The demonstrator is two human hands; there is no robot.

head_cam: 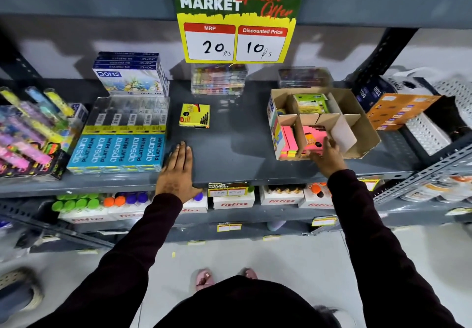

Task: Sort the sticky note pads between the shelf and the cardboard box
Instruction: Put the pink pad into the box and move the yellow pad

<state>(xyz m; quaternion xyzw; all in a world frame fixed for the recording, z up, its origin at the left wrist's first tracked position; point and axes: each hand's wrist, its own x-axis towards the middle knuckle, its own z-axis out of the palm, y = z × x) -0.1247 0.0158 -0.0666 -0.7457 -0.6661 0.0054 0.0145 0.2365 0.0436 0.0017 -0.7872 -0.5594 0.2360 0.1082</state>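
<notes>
Head view: right hand (328, 152) pinching the pink pad (313, 136) in the box (362, 125) at 3 o'clock should lift it straight up, clear of the dividers; left hand (176, 171) spread flat on the shelf (229, 153).

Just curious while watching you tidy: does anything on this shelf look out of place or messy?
One yellow sticky note pad lies alone, slightly askew, on the bare shelf, apart from the pads in the cardboard box. That box has loose divider flaps sticking up.
</notes>
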